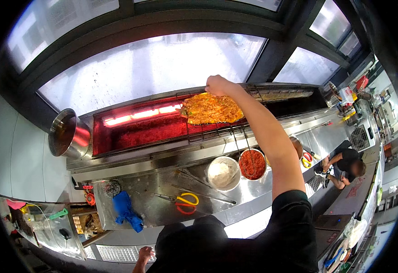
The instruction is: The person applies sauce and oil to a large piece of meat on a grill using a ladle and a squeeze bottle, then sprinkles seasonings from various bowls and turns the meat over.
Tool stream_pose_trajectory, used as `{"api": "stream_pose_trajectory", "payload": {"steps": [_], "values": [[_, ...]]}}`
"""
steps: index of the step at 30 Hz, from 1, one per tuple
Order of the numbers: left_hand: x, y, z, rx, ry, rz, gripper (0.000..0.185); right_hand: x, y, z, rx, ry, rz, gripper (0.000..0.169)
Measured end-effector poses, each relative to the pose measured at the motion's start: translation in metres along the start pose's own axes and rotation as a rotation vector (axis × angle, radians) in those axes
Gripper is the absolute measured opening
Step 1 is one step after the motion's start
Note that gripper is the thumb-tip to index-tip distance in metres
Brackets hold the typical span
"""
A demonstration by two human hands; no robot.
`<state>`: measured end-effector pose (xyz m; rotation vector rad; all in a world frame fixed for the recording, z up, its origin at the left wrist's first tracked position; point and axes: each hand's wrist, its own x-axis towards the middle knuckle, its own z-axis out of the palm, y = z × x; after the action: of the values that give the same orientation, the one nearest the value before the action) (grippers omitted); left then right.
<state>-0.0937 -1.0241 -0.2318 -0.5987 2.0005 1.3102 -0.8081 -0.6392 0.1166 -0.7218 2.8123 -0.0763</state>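
Observation:
My right hand (pixel 216 85) reaches to the far edge of a long grill trough (pixel 141 136) with a glowing red left part. Its fingers are bent together at the upper edge of a flat, sauce-covered food, perhaps a split eggplant (pixel 212 110), lying in a wire grilling rack (pixel 202 133). Whether they pinch the food, the rack or nothing cannot be told. The rack's long handle comes down over a bowl of chopped red sauce (pixel 252 164). My left hand (pixel 145 254) hangs low beside my body, away from the counter, fingers curled; nothing shows clearly in it.
A steel pot (pixel 70 133) stands left of the grill. On the steel counter (pixel 144 191) lie scissors (pixel 186 203), metal skewers or tongs (pixel 205 195), a blue cloth (pixel 125 210) and a steel scourer (pixel 112 188), beside a bowl of pale powder (pixel 223 173). Another person (pixel 350 163) sits at the right.

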Motion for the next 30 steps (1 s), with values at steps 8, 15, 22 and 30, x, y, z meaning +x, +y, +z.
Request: {"api": "stream_pose_trajectory", "payload": {"steps": [8,15,22,30], "values": [[-0.013,0.055,-0.017,0.346,-0.079,0.039,0.014,-0.005,-0.014,-0.011,0.096,-0.142,-0.048,0.022],[-0.013,0.07,-0.011,0.17,-0.016,-0.122,0.015,-0.024,0.02,-0.011,0.004,-0.128,0.062,0.022],[-0.008,0.025,-0.011,-0.021,0.048,-0.155,0.024,-0.014,0.075,0.01,-0.007,0.027,0.132,0.013],[0.006,-0.027,-0.011,0.553,0.027,0.333,0.025,-0.044,0.072,0.003,0.164,-0.192,0.263,0.015]]}}
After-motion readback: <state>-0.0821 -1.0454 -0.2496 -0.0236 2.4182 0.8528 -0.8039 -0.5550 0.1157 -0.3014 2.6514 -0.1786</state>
